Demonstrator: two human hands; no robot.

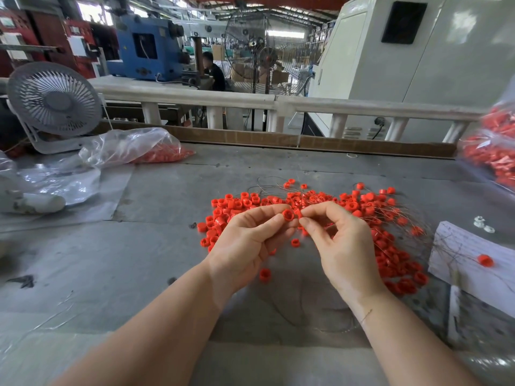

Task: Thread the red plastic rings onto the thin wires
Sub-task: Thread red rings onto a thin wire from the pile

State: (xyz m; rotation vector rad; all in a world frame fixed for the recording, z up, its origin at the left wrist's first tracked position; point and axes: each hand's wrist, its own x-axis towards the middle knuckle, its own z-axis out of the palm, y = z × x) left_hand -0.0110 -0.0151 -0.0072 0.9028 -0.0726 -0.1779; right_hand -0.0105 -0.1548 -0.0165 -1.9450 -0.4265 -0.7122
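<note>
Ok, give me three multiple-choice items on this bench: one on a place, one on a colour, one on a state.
1. Where does the small desk fan stand?
A. far left of the table
B. far right
C. under the hands

2. What colour are the loose rings?
A. blue
B. red
C. white

3. What is the left hand doing?
A. lying flat on the table
B. pinching a ring
C. holding a bag

Answers: 1 A, the fan sits at the left edge behind the plastic bag. 2 B, the whole pile is red. 3 B, its fingertips grip one ring next to the right hand.
</note>
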